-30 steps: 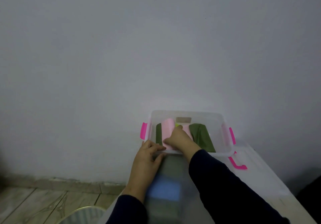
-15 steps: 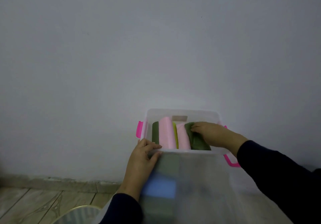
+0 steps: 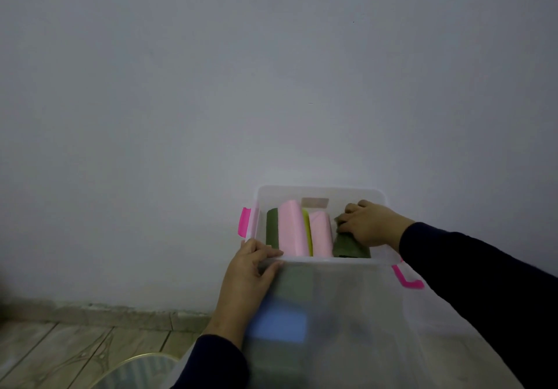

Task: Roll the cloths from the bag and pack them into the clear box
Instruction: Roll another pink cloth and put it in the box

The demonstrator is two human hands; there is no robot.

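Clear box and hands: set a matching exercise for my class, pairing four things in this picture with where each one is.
Things:
1. left hand
2. right hand
3. yellow cloth
4. pink latch

Places:
A. between the two pink rolls
B. on the dark green roll at the box's right end
C. on the near rim of the clear box
D. on the box's left outer side

Pairs: 1-C, 2-B, 3-A, 4-D
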